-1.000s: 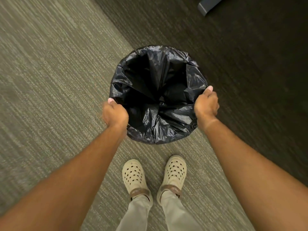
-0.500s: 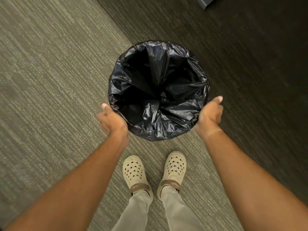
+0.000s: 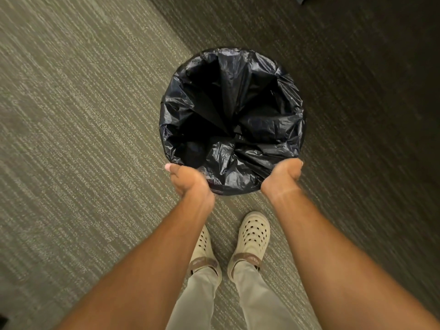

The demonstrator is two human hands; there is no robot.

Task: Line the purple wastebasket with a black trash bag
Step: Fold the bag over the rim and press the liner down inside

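Observation:
The black trash bag [image 3: 238, 120] lies open inside the round wastebasket and its edge is folded over the whole rim, so the purple wall is almost entirely hidden; only a thin dark strip shows under the near edge. My left hand [image 3: 188, 179] grips the bag-covered rim at the near left, fingers curled under. My right hand [image 3: 283, 175] grips the rim at the near right in the same way. The bag's inside is crumpled, with folds running to the middle.
The basket stands on carpet, light grey-green striped [image 3: 83, 115] on the left and dark [image 3: 369, 103] on the right. My two feet in beige clogs [image 3: 252, 236] are just behind the basket. A grey object's corner shows at the top right edge.
Both hands slid from the sides of the rim toward the near edge and came closer together. They were briefly loose half a second ago and now grip the rim again.

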